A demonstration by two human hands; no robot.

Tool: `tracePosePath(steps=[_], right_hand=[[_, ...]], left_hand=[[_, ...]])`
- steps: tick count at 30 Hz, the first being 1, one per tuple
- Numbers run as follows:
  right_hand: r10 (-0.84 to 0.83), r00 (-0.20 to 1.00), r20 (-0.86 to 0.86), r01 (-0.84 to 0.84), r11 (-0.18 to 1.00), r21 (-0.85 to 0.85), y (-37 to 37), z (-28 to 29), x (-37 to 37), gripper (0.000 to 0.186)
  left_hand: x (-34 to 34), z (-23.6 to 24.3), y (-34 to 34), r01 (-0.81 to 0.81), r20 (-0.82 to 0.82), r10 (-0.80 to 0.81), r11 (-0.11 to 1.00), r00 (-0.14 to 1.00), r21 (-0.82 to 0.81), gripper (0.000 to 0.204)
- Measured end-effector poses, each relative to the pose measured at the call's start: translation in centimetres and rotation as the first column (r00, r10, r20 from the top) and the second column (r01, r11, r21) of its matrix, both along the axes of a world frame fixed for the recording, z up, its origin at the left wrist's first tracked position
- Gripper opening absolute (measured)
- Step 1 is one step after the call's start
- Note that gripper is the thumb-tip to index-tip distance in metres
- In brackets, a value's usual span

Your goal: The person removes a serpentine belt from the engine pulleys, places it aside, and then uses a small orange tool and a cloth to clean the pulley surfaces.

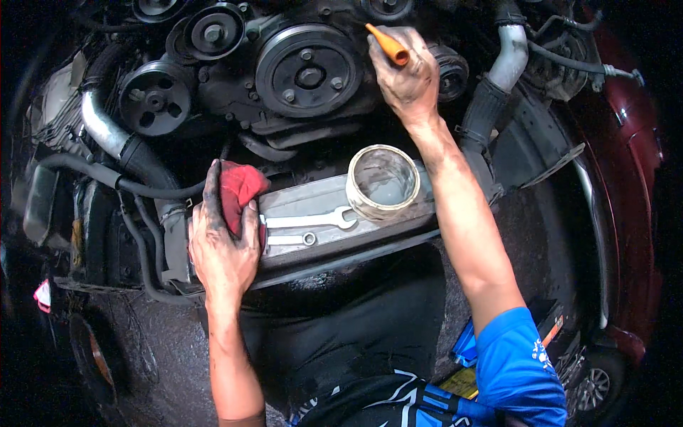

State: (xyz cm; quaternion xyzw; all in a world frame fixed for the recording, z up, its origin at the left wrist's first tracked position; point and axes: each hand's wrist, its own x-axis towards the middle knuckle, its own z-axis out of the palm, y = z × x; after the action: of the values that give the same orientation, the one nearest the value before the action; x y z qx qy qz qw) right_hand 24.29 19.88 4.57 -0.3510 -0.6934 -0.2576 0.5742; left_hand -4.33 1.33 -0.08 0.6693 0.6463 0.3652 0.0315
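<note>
My right hand (pixel 409 78) is closed around a tapered orange handle (pixel 388 46), up beside the large crank pulley (pixel 309 77). Whatever working end that handle has is hidden or too dark to make out. On the metal crossbeam (pixel 313 192) in front of the engine, my left hand (pixel 224 245) grips a bunched red rag (pixel 240 185). Close to the rag lie an open-ended wrench (pixel 306 220) and a smaller ring-ended wrench (pixel 288 240), their other ends out of sight by the hand. A cream-coloured round tub (pixel 384 178), stained inside, stands on the beam near my right forearm.
More pulleys (pixel 155 99) and an idler pulley (pixel 213 33) sit at the engine's front. Silver pipes (pixel 511 53) with black hoses flank it. A dark red body panel (pixel 626 142) curves along the right. A wheel (pixel 594 388) shows at the lower right.
</note>
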Motion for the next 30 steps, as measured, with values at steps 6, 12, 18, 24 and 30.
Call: tracePosePath(steps=[6,12,18,24,30], right_hand=[[0.017,1.000,0.006,-0.017,1.000,-0.007,1.1,0.1,1.0,0.021],[-0.010,0.996,0.086,0.013,1.000,-0.025,1.2,-0.3,0.7,0.022],[-0.057,0.992,0.113,0.058,0.998,-0.008,1.3,-0.5,0.6,0.024],[-0.027,0.993,0.117,0.030,0.999,-0.018,0.9,-0.4,0.5,0.023],[-0.078,0.989,0.129,0.070,0.996,0.059,1.4,-0.5,0.5,0.024]], left_hand=[[0.0,-0.4,0.3,0.002,-0.015,-0.001,0.999,1.000,0.045,0.067],[0.2,0.2,-0.1,-0.010,0.001,0.010,0.999,1.000,-0.031,0.062],[-0.1,-0.5,0.2,-0.004,-0.022,0.005,0.999,1.000,0.047,0.067],[0.0,-0.5,0.3,-0.001,-0.040,0.003,0.999,0.999,0.049,0.068],[0.1,-0.4,0.3,-0.010,-0.025,0.011,0.999,1.000,0.045,0.068]])
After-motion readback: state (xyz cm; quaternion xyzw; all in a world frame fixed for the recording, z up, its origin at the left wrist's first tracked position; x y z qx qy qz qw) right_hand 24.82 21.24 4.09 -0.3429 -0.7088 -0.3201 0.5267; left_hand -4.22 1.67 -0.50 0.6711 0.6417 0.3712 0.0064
